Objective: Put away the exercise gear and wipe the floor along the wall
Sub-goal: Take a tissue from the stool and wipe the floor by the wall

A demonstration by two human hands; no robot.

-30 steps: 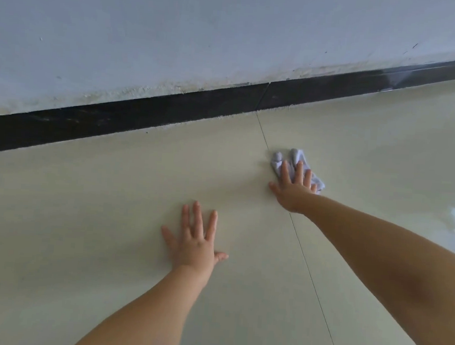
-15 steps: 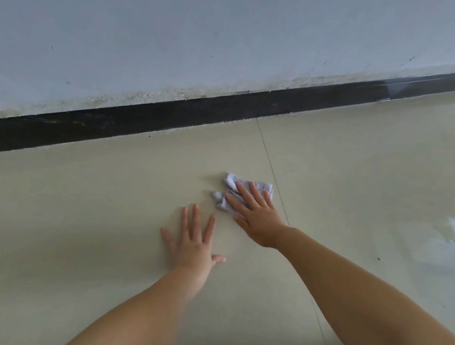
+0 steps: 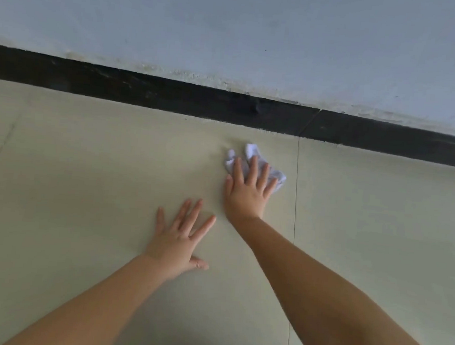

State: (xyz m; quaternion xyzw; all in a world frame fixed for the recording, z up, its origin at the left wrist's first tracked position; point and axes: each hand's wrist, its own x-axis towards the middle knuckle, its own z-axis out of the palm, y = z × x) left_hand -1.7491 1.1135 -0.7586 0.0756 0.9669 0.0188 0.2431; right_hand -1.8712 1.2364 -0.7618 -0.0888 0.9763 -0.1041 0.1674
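Ahead of both hands runs the pale grey wall (image 3: 232, 23), black skirting (image 3: 172, 97) below, then beige tiled floor (image 3: 71, 173). Left hand (image 3: 180, 239) lies spread flat; right hand (image 3: 248, 193) presses flat on a crumpled white cloth (image 3: 252, 152) near the skirting.

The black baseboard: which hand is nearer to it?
Right. The right hand presses the cloth just short of the baseboard; the left hand lies flat farther back.
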